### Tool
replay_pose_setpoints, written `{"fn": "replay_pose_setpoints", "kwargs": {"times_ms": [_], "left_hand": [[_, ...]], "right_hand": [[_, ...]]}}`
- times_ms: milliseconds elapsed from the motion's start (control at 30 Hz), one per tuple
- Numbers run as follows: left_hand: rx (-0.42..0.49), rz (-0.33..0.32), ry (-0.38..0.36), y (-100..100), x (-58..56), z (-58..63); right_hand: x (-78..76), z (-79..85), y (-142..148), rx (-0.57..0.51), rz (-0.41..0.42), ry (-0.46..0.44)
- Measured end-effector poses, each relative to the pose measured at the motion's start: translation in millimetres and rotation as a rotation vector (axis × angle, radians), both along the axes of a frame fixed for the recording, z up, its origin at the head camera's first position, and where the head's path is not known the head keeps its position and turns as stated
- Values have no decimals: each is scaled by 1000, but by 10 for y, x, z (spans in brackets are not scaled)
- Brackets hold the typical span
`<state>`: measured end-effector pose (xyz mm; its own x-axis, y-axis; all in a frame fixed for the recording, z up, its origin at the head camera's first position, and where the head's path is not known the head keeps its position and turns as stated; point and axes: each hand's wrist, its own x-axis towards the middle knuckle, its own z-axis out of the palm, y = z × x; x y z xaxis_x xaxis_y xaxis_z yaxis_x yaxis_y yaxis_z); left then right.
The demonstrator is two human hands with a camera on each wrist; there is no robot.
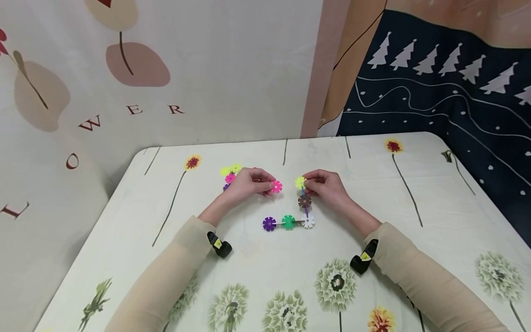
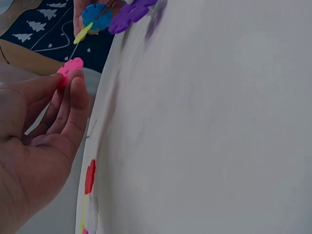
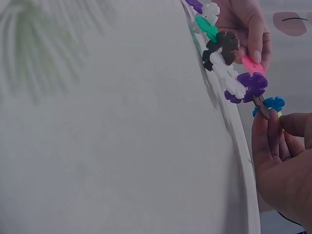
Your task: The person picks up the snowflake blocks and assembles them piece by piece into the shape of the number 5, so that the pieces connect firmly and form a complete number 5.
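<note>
My left hand [image 1: 249, 183] pinches a pink notched plastic disc [image 1: 276, 186] between thumb and fingers. The same disc [image 2: 71, 66] shows at the fingertips in the left wrist view. My right hand [image 1: 326, 186] pinches a yellow disc [image 1: 300, 183] at the upper end of a joined, L-shaped chain. Down from it run a blue disc [image 3: 276, 104], a brown disc [image 1: 304, 201] and a purple one [image 3: 252, 86], to a white disc [image 1: 308, 221] at the corner. From there the chain turns left through a green disc [image 1: 288, 222] to a purple disc [image 1: 269, 224]. A gap separates pink from yellow.
Loose discs lie partly behind my left hand, among them a yellow one [image 1: 236, 167] and a pink one [image 1: 230, 178]. A flower-printed cloth [image 1: 249, 267] covers the table. Printed curtains [image 1: 232, 69] hang behind and along the left. Small black cameras sit on both wrists.
</note>
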<state>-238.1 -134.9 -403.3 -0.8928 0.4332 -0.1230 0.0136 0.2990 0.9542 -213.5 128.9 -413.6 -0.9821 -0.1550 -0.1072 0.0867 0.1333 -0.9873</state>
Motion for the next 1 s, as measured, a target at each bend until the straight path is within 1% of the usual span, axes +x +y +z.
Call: {"fn": "replay_pose_setpoints", "kwargs": {"times_ms": [167, 267, 433, 567, 733, 1000], "left_hand": [[53, 0, -24, 104, 2, -8], [73, 8, -14, 160, 1, -9], [80, 25, -12, 234, -3, -30], [83, 39, -19, 272, 2, -47], [84, 59, 0, 297, 6, -77], [95, 88, 29, 326, 42, -75]], "right_hand": [[5, 1, -19, -11, -1, -10], [8, 6, -25, -9, -5, -11], [2, -4, -27, 6, -8, -15], [0, -10, -30, -10, -10, -21], [1, -3, -39, -37, -12, -29], [0, -6, -51, -25, -14, -36]]}}
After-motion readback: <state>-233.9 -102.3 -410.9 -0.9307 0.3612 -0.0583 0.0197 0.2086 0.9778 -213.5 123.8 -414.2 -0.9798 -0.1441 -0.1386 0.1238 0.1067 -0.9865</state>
